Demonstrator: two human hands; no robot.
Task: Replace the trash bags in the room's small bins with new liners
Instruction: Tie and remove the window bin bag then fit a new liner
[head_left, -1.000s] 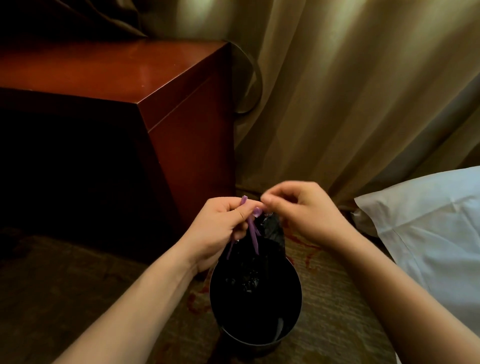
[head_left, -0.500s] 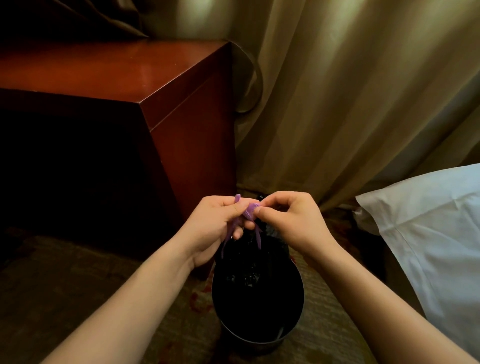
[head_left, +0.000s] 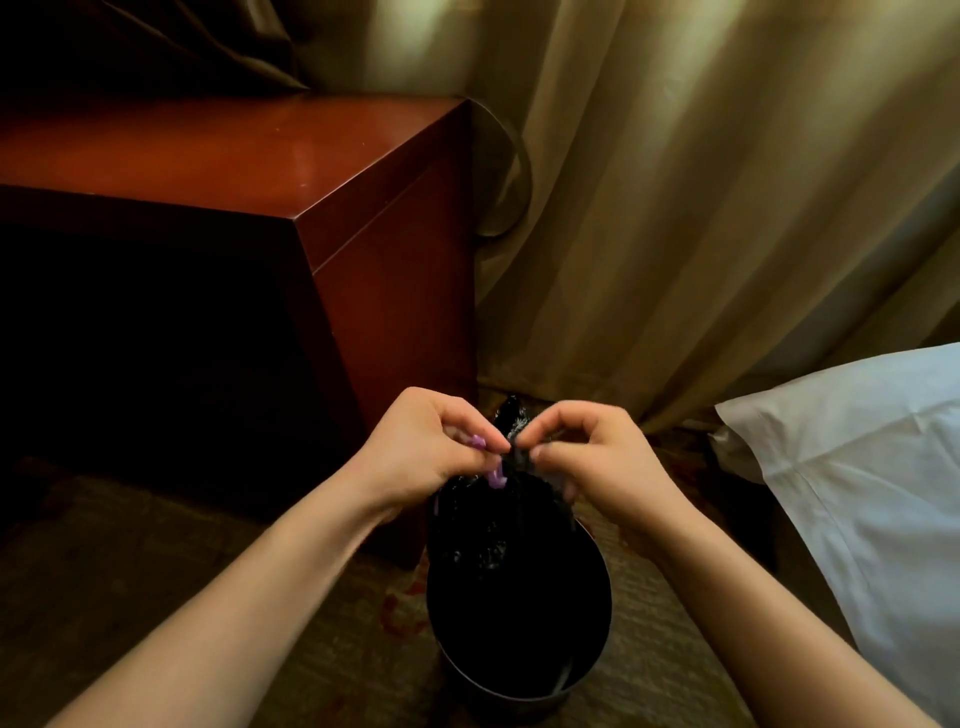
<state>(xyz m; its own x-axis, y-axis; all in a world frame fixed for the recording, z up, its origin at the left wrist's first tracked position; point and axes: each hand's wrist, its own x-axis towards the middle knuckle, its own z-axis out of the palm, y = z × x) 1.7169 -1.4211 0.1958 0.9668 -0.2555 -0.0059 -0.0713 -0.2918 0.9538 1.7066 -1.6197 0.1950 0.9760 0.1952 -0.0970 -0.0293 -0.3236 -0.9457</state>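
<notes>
A small round black bin stands on the carpet below my hands. A crinkled black trash bag rises out of it, its top gathered into a neck. A purple drawstring hangs at that neck. My left hand pinches the drawstring and the gathered plastic from the left. My right hand pinches the gathered bag top from the right. Fingertips of both hands meet over the bin's far rim. The lower part of the bag is lost in the bin's dark inside.
A reddish wooden cabinet stands close on the left, its corner near my left hand. Beige curtains hang behind the bin. A white pillow lies at the right. Patterned carpet covers the floor.
The loose purple drawstring ends that hung down have been drawn tight into the gathered bag neck. Both hands stay together over the bin, and more black plastic now stands bunched above my fingers.
</notes>
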